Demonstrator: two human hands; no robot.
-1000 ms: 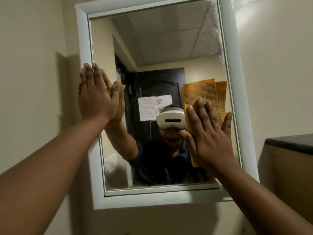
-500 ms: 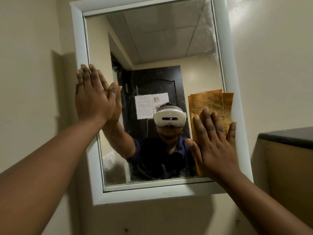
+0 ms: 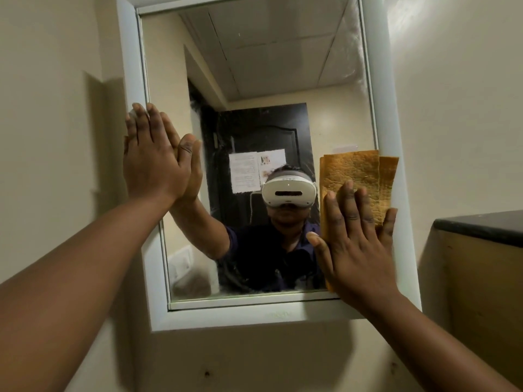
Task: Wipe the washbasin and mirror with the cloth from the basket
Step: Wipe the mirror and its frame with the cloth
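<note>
A white-framed mirror hangs on the cream wall in front of me. My right hand lies flat with spread fingers on an orange-brown cloth, pressing it against the lower right of the glass; the cloth overlaps the right frame. My left hand is flat against the mirror's left edge, its fingers straight and pointing up, over frame and glass. The washbasin and basket are out of view.
A cabinet or ledge with a dark top juts from the wall at the right, close to my right forearm. The mirror's white frame runs along the bottom. Bare cream wall surrounds the mirror.
My right hand has slid the cloth down and to the right, from the middle-right of the glass to the lower right edge. My left hand has stayed on the left edge.
</note>
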